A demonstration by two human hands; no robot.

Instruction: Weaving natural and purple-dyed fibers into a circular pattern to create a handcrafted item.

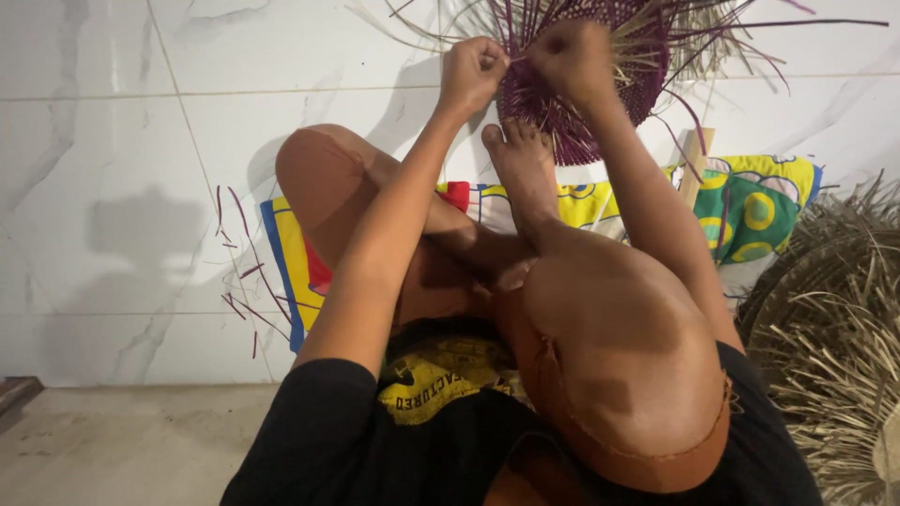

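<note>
Two fists up close: left hand (472,73) and right hand (572,58) pinch strands at the purple woven mat's (600,103) near edge, foot (521,173) just below; bare white tile floor (112,187) wide open leftward, dry straw pile (834,328) crowding right.

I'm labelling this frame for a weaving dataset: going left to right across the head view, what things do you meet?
Loose purple strips on the tile floor → left hand → right hand on the purple woven piece → wooden stick → patterned mat → pile of pale straw weaving.
</note>
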